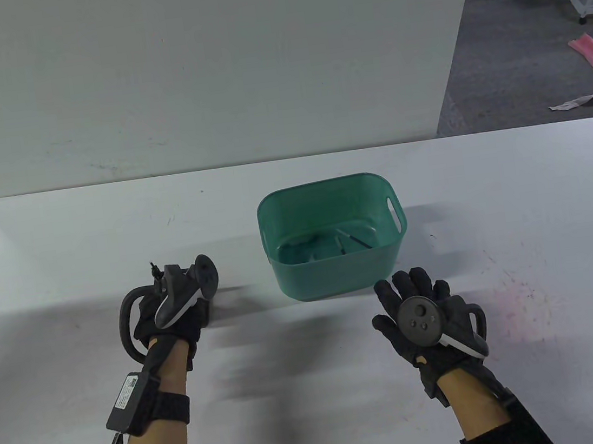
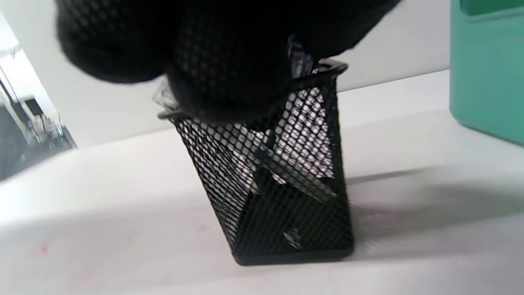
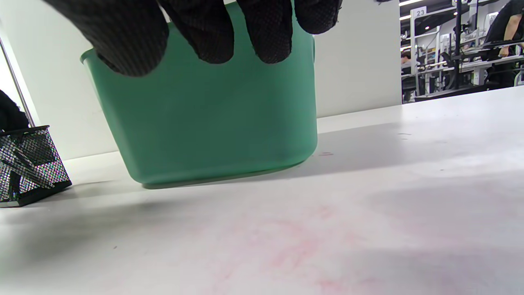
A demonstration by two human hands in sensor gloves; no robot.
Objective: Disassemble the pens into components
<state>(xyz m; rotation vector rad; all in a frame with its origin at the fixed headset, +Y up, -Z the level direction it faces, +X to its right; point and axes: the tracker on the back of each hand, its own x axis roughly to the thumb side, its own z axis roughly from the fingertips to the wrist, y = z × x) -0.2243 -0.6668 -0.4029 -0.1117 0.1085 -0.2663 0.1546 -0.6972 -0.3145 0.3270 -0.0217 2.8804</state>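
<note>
Table (image 1: 516, 193): white and broad; I keep everything grouped toward its near middle so both hands reach without stretching.

Green bin (image 1: 336, 276): sits upright, mouth open to the top, between my two hands; I judge it is the drop point for separated parts; dark slim pieces (image 1: 354, 240) lie flat on its floor, long axes roughly level and slanting across the bottom; too small for me to name each one.

Mesh pen holder (image 2: 282, 184): black, standing on the table to the left of the bin, well apart from it; mostly hidden under my left hand in the table view; through the mesh the left wrist view shows a pen (image 2: 292, 174) leaning inside, long axis diagonal, upper end toward the holder's left rim, lower end toward its right foot; which end is the tip I cannot tell.

Left hand (image 1: 174, 309): set on top of the holder, fingers (image 2: 229, 73) bunched at its mouth; I take this as reaching in for a pen; whether they actually pinch something I cannot tell, the glove covers it.

Right hand (image 1: 429, 319): palm down just before the bin's near wall, fingers (image 3: 217, 28) straight and relaxed, holding nothing; I read it as waiting to take the other end of a pen.
</note>
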